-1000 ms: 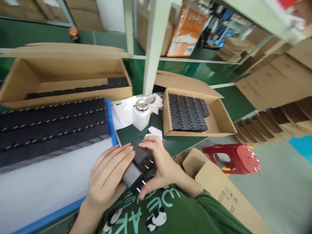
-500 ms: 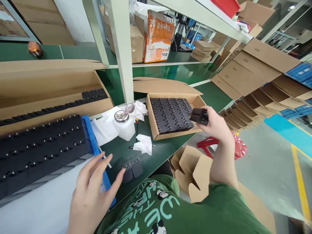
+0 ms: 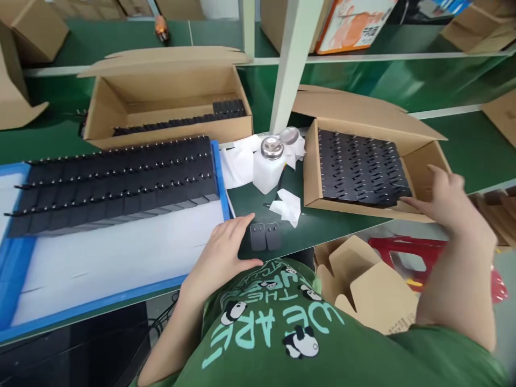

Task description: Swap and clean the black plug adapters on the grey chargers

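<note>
Neither grip was closed on anything. Left hand [image 3: 223,250] lay flat on the desk [image 3: 314,228], fingers loosely apart, its fingertips just beside two black adapters [image 3: 265,236] that sat side by side on the green top. Right hand [image 3: 445,199] hovered open at the near right corner of a box [image 3: 431,161] — fingers spread, tips at the edge of the black adapters packed [image 3: 358,166] inside. Between the hands lay a crumpled wipe [image 3: 287,206], and beyond it a white bottle [image 3: 268,169]. Left of the left hand sat a blue tray [image 3: 16,258] with rows of black adapters [image 3: 116,180].
</note>
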The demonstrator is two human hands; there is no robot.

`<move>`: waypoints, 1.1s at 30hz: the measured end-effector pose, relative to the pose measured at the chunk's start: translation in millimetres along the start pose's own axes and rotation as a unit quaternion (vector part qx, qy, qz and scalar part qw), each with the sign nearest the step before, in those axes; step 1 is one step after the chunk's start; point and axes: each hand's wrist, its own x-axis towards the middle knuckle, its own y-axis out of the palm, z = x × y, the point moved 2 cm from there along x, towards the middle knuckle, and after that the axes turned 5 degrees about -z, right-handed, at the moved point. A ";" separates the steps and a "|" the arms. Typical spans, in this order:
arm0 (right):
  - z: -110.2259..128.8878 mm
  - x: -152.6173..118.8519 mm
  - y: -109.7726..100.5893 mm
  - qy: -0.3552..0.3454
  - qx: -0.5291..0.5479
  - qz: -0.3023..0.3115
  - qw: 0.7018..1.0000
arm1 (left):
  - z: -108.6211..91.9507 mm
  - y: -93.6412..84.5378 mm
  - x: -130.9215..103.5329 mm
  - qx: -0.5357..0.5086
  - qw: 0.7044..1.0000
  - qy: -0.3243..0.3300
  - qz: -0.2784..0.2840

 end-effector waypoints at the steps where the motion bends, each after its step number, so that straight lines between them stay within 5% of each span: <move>1: 25.7 -6.1 4.3 0.033 -0.057 -0.047 0.997 | -1.7 1.7 0.8 0.000 1.000 -0.001 0.007; 3: 88.7 -22.1 30.0 0.086 -0.088 -0.078 0.989 | -5.6 4.8 4.6 -0.014 1.000 -0.001 0.010; 4: 121.7 -30.3 51.8 0.082 -0.066 -0.042 0.994 | -7.3 6.3 7.1 -0.029 1.000 -0.001 0.011; 7: 199.9 -52.0 133.7 0.021 0.131 0.229 0.964 | -9.5 9.4 14.1 -0.095 0.995 -0.016 0.014; 11: 218.6 -56.7 193.9 0.066 0.243 0.232 0.940 | -2.3 6.4 14.9 -0.211 0.975 -0.072 -0.012; 13: 210.3 -54.1 196.6 0.098 0.311 0.205 0.923 | 4.3 3.1 11.8 -0.328 0.938 -0.099 -0.050; 16: 204.7 -50.4 184.5 0.137 0.495 0.163 0.843 | 11.7 0.1 7.2 -0.540 0.830 -0.085 -0.108; 20: 217.5 -46.9 173.8 0.133 0.612 0.125 0.770 | 11.0 0.5 6.9 -0.681 0.722 -0.041 -0.112; 23: 228.9 -44.8 173.8 0.135 0.628 0.121 0.757 | 5.8 0.0 8.6 -0.709 0.697 -0.033 -0.102; 33: 236.3 -38.9 169.0 0.141 0.654 0.111 0.735 | -0.9 1.5 6.4 -0.723 0.677 -0.050 -0.128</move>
